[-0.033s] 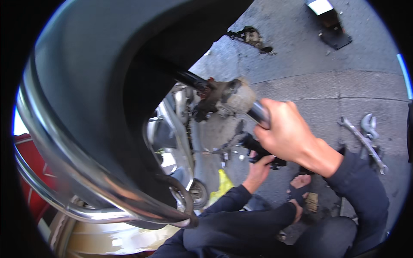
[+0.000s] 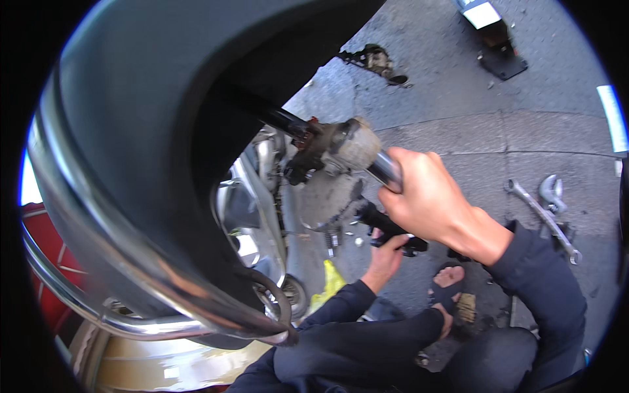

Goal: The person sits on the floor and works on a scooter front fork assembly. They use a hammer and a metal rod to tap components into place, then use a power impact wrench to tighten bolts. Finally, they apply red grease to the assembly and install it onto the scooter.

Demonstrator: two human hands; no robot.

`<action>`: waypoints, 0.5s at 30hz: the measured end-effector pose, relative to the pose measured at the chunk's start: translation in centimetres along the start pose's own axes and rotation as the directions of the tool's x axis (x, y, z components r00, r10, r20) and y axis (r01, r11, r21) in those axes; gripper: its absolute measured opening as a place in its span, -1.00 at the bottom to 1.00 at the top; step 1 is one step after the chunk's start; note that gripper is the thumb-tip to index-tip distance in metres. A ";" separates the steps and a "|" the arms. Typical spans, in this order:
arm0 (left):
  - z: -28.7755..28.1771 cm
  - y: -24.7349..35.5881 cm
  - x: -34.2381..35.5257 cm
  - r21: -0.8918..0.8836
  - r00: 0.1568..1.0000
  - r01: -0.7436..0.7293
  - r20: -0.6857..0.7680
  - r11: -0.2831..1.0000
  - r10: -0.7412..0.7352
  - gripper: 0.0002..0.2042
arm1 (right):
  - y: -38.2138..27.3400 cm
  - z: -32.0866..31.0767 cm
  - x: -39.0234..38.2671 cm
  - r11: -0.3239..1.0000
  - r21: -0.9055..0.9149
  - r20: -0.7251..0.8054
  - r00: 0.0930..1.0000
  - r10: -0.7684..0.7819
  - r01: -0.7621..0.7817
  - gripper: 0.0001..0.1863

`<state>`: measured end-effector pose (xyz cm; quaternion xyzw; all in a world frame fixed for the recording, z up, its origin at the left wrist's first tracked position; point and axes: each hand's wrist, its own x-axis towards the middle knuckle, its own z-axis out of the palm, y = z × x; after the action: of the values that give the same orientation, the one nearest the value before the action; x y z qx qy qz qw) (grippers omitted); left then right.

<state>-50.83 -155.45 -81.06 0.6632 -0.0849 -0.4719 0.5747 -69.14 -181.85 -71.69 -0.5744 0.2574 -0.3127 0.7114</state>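
My right hand [image 2: 436, 200] is closed round a smooth, shiny metal tube [image 2: 385, 169]. At its upper end the tube meets a worn, dirty grey-brown clamp-like part [image 2: 346, 145]. A dark shaft [image 2: 282, 120] runs from that part up under a large black body panel [image 2: 144, 131]. Lower and nearer, my left hand [image 2: 385, 261] has its fingers round a black cylindrical part [image 2: 381, 221], just below my right hand; its far end is partly hidden. A round grey disc-shaped piece [image 2: 327, 200] shows behind the two parts.
Curved chrome bars [image 2: 151, 288] edge the panel at left. On the paving at right lie a combination wrench [image 2: 544, 213] and an adjustable wrench [image 2: 552, 190]. A greasy metal part [image 2: 377, 60] and a black piece [image 2: 503, 62] lie farther off. Something yellow [image 2: 333, 281] is near my left forearm.
The whole view has shifted slightly, so the wrenches and floor appear a little farther left. Both hands keep their holds.
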 end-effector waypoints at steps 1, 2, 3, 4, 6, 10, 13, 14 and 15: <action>0.7 0.0 1.0 -0.039 0.999 -0.052 -0.009 0.998 0.052 -0.35 | -0.4 -0.2 0.8 1.000 -0.024 -0.014 1.000 -0.013 0.012 -0.83; 1.2 0.2 1.9 -0.009 0.998 -0.054 -0.025 0.998 0.054 -0.35 | -0.7 -0.4 1.6 0.999 -0.043 -0.024 0.999 -0.030 0.029 -0.83; 1.6 0.5 2.7 -0.020 0.997 -0.073 -0.027 0.997 0.073 -0.35 | -0.9 -0.7 2.5 0.997 -0.068 -0.030 0.999 -0.030 0.028 -0.82; 2.0 0.8 3.6 -0.029 0.993 -0.112 0.039 0.993 0.114 -0.36 | -1.1 -1.0 3.5 0.993 -0.100 -0.039 0.997 -0.062 0.058 -0.80; 2.7 1.1 5.5 -0.051 0.985 -0.168 0.042 0.984 0.170 -0.37 | -1.4 -1.8 5.5 0.981 -0.181 -0.056 0.995 -0.077 0.066 -0.75; 3.1 0.5 9.0 -0.059 0.982 -0.183 0.025 0.981 0.185 -0.36 | -1.1 -3.1 7.6 0.949 -0.300 -0.025 0.994 -0.107 0.095 -0.58; 1.7 -0.3 9.2 -0.042 0.977 -0.206 0.049 0.978 0.208 -0.36 | 0.4 -3.3 6.3 0.910 -0.280 0.003 0.949 -0.316 0.304 -0.43; 1.1 -0.5 8.9 -0.021 0.979 -0.203 0.027 0.979 0.203 -0.37 | 1.1 -3.5 5.3 0.940 -0.274 -0.009 0.977 -0.213 0.202 -0.28; 0.2 -0.9 7.9 0.009 0.982 -0.190 -0.005 0.982 0.190 -0.38 | 2.0 -3.8 4.3 0.918 -0.312 -0.017 0.964 -0.264 0.246 -0.13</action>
<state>-47.11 -160.48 -85.98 0.6559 -0.1480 -0.4127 0.6145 -68.72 -187.30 -74.42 -0.6969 0.2467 -0.3756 0.5589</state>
